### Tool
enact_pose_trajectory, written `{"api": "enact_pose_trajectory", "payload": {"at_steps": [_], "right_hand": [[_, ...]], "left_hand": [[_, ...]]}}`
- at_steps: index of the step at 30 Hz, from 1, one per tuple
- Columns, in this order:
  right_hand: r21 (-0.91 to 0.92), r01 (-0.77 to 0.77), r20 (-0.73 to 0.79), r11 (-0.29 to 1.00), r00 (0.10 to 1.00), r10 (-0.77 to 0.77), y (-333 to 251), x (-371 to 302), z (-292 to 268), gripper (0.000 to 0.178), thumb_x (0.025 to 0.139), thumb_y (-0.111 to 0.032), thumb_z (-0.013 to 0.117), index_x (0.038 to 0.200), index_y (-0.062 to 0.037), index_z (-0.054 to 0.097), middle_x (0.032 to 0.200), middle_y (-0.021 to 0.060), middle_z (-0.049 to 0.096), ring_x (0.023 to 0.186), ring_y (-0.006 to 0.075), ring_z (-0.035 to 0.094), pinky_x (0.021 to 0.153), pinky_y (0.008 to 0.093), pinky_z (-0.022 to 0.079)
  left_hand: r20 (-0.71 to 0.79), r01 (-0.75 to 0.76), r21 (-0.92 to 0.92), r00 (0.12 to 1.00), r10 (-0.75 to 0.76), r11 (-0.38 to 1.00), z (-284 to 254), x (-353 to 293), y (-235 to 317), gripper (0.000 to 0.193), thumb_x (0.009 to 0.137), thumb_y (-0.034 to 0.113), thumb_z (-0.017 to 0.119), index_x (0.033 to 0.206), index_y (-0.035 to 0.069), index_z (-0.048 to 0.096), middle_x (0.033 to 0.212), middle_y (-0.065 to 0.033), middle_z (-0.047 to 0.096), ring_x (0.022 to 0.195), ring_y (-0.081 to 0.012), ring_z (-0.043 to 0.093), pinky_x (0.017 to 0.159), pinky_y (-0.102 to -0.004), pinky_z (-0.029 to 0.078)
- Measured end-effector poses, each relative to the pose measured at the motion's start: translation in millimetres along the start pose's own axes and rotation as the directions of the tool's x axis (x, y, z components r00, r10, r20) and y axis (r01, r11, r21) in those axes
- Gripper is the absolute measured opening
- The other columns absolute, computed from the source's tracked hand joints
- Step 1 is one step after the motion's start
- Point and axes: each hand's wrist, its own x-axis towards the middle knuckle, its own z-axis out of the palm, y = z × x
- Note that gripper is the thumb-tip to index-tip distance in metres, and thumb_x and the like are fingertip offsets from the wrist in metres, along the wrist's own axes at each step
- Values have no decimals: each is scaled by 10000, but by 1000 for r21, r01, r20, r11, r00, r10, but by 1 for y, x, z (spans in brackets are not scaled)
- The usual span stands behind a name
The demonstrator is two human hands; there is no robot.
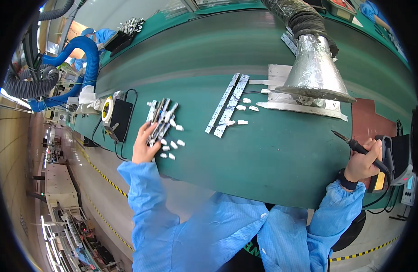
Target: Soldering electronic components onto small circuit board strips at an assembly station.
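Note:
My left hand (144, 143) is closed on the near end of a pile of narrow circuit board strips (162, 119) at the left of the green mat. White plug connectors (173, 144) on short leads spread out to the right of that pile. At the far right, my right hand (364, 161) grips a soldering iron (358, 147) by its black handle, its tip pointing left and away from me above the mat. Between the hands, two more board strips (228, 106) lie side by side, with white connectors (241, 108) on their right.
A silver fume extraction hood (314, 72) hangs over a pale metal plate (281, 108) behind the right hand. A soldering iron stand (385, 152) is beside that hand. A black box with a yellow ring (114, 115) stands at the left. A conveyor belt (195, 45) runs behind the mat.

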Motion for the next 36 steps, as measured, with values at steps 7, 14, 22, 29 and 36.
{"api": "enact_pose_trajectory", "payload": {"at_steps": [7, 14, 22, 29, 36], "right_hand": [[38, 55, 33, 998, 998, -56, -10, 1, 9, 256, 961, -47, 563, 724, 46, 571, 653, 32, 462, 601, 125, 436, 630, 298, 439], [60, 19, 33, 998, 999, -21, -19, 0, 15, 267, 962, -41, 549, 707, 35, 552, 641, 29, 440, 588, 130, 417, 591, 299, 391], [-81, 11, 3, 997, 1000, -11, -28, -2, 27, 368, 986, -137, 475, 635, -58, 396, 591, 30, 414, 464, 99, 367, 401, 252, 265], [-74, 14, -7, 997, 1000, -14, -25, 0, 23, 379, 988, -113, 490, 626, -50, 393, 581, 24, 410, 490, 94, 380, 431, 251, 286], [-58, 32, -7, 998, 999, -33, -35, 2, 29, 383, 998, -87, 475, 628, -24, 397, 599, 20, 400, 533, 93, 347, 509, 253, 293]], "left_hand": [[134, -205, 18, 970, 201, 979, 12, -71, 38, 630, 618, 2, 717, 1242, 58, 654, 1412, -250, 488, 1272, -405, 530, 1056, -429, 437], [319, -524, -36, 801, 507, 851, 33, -82, 117, 653, 520, 71, 781, 1165, 138, 703, 1349, -245, 542, 1240, -428, 548, 1018, -507, 461], [497, -683, -217, 537, 681, 697, 87, -59, 222, 661, 618, 150, 807, 1254, 252, 656, 1416, -183, 512, 1323, -378, 491, 1080, -529, 398], [428, -769, -437, 278, 860, 466, 116, -23, 287, 690, 735, 245, 767, 1389, 245, 546, 1489, -176, 432, 1400, -374, 391, 1111, -604, 326], [470, -440, -258, 720, 510, 860, 99, 18, 280, 406, 859, 219, 719, 1202, 28, 618, 1053, -162, 616, 968, -355, 628, 832, -400, 512]]}}
